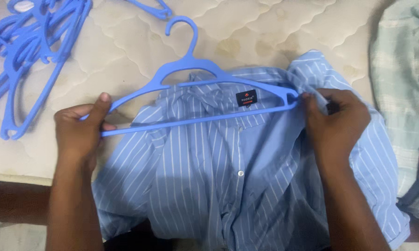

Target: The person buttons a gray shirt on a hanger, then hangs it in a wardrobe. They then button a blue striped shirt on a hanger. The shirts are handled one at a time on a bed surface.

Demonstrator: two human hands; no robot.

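Observation:
A light blue shirt with white stripes (209,176) lies spread on a quilted cream mattress (246,28). A blue plastic hanger (191,65) rests across its collar, hook pointing away from me. My left hand (79,130) grips the hanger's left end, thumb on top. My right hand (335,123) pinches the shirt's shoulder fabric at the hanger's right end, which is tucked under the cloth. A small dark label (246,98) shows inside the collar.
A pile of several more blue hangers (28,42) lies at the upper left of the mattress. A pale green checked garment (400,83) is heaped at the right edge. The mattress front edge runs along the lower left.

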